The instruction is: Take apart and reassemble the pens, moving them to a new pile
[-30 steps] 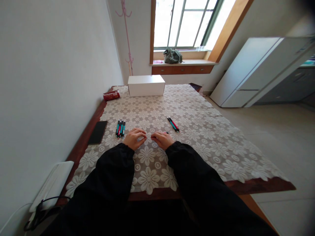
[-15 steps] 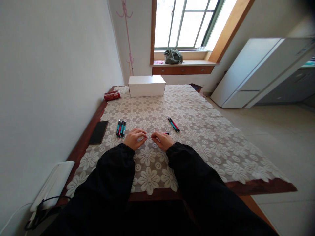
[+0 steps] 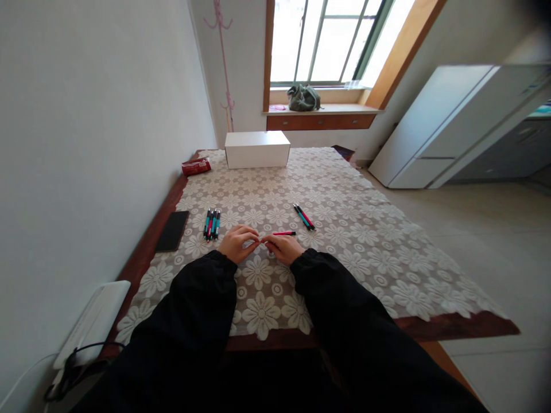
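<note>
A: What is held at this moment?

B: A red pen point(image 3: 283, 233) is held just above the lace tablecloth point(image 3: 365, 241), lying roughly level. Its left end is pinched by the fingertips of the left hand point(image 3: 236, 243), and the barrel is gripped in the curled fingers of the right hand point(image 3: 283, 248). The two hands are nearly touching at the middle of the near table edge.

A: Which pens are already sorted?

B: A group of pens point(image 3: 211, 223), teal and red, is laid side by side to the left of the left hand, close to a black phone point(image 3: 171, 230). This group is judged to be the finished lot, though what was done to them cannot be told.

A: What is left?

B: A pair of pens point(image 3: 304, 217) is laid apart on the right, beyond the right hand. They are judged to be still waiting. With one pen in hand and two remaining, the work is estimated to be past its midpoint.

A: Is the white box point(image 3: 257, 149) in use?

B: It is set at the far end of the table, closed, beside a red packet point(image 3: 195, 166), well apart from both hands.
</note>
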Motion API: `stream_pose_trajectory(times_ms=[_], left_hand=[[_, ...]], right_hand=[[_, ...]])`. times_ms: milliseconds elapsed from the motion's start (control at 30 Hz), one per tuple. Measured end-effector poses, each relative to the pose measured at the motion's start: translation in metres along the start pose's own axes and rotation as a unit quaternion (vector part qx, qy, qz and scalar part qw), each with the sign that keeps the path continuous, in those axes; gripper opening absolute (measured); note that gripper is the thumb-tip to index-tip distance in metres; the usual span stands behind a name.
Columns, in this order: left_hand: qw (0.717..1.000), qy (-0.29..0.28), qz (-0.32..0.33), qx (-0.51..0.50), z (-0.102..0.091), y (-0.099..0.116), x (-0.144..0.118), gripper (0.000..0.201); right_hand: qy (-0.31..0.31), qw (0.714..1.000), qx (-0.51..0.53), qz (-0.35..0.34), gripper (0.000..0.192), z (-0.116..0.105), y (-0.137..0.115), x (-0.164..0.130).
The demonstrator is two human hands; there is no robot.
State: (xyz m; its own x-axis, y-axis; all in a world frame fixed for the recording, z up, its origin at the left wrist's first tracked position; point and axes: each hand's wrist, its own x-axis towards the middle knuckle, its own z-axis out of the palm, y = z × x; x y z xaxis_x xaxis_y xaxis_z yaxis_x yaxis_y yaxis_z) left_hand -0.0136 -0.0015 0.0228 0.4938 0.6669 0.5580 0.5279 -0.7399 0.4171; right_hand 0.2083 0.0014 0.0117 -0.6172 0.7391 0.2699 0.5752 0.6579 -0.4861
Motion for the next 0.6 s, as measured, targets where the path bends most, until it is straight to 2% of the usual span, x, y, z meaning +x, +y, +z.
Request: stream_pose_trajectory(times_ms=[300, 467, 600], left_hand=[[1.0, -0.017, -0.018, 0.013, -0.001, 0.002, 0.001, 0.012], [0.989, 0.004, -0.123, 0.085, -0.002, -0.008, -0.003, 0.018], [0.974, -0.01, -0.185, 0.129, -0.001, -0.017, -0.008, 0.03]], right_hand=[[0.008, 1.0, -0.017, 0.014, 0.025, -0.001, -0.002, -0.001], [0.022, 0.998, -0.026, 0.048, 0.025, -0.002, -0.001, -0.001], [0.02, 0.995, -0.052, 0.082, 0.026, -0.003, 0.0, 0.0]])
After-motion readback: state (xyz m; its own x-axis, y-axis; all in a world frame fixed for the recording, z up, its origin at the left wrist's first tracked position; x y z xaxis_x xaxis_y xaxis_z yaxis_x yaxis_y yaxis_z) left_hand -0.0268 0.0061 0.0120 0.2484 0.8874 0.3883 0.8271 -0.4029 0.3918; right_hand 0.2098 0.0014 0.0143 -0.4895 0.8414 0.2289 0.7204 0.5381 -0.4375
